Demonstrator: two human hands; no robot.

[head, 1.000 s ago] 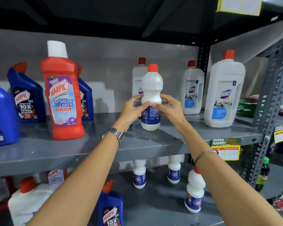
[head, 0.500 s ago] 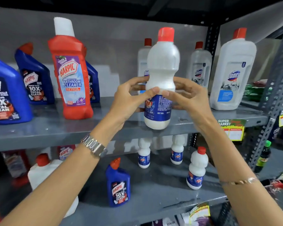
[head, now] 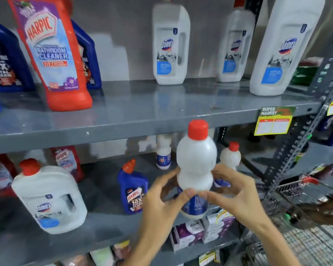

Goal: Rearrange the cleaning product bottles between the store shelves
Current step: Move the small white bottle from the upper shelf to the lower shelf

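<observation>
Both my left hand (head: 162,200) and right hand (head: 236,196) grasp the red-capped white bottle (head: 196,167) upright before the lower shelf (head: 104,230), where a blue Harpic bottle (head: 133,191) and Domex jug (head: 50,198) stand.

Even, moderately bright store light; soft sheen on the upper shelf (head: 161,110). Motion blur softens labels and hands; wide-angle distortion bends the edges.

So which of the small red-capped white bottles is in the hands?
The front small bottle, pinched at its waist by both hands; the two others stand on the lower shelf behind.
</observation>
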